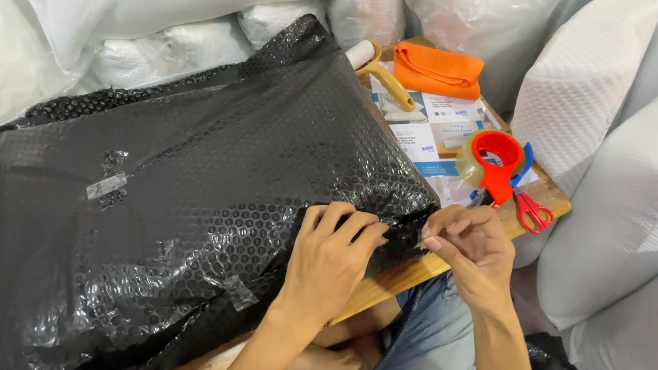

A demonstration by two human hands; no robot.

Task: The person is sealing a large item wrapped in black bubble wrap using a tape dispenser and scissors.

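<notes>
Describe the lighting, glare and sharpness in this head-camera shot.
Head view: even, bright light with soft shadows; white glare speckles the black bubble-wrapped parcel, strongest along its folds; the white pillows at top and right come close to washing out. Focus is crisp on the left hand, right hand and red tape dispenser, with no motion blur; slight wide-angle stretch at the edges.

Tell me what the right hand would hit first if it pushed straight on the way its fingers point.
The right hand points left toward the black bubble-wrapped parcel; it would probably meet that corner, beside the left hand.
</notes>
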